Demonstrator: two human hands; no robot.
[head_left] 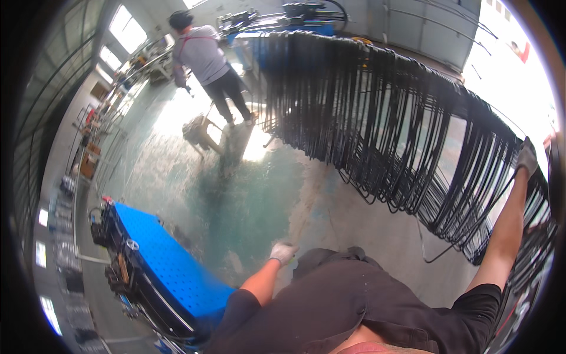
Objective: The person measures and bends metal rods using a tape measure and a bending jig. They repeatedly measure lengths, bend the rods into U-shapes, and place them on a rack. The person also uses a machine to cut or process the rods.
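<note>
My right hand (526, 158), in a pale work glove, reaches up to the top of a long rack at the right. Its fingers are closed around a black bent rod (508, 187), whose thin length runs down from the glove. Beside it hang many more narrow black bent rods (377, 112), in a dense row of long loops. My left hand (284, 252), also gloved, is low in front of my body, over the floor. Its fingers look curled together, and I see nothing in them.
At the lower left stands a machine with a blue perforated top (159, 253). Another person (203, 56) stands farther off, near a small stool (201, 134). Machinery (283, 20) stands behind the rack. The greenish floor (236, 200) is worn, with bright sunlit patches.
</note>
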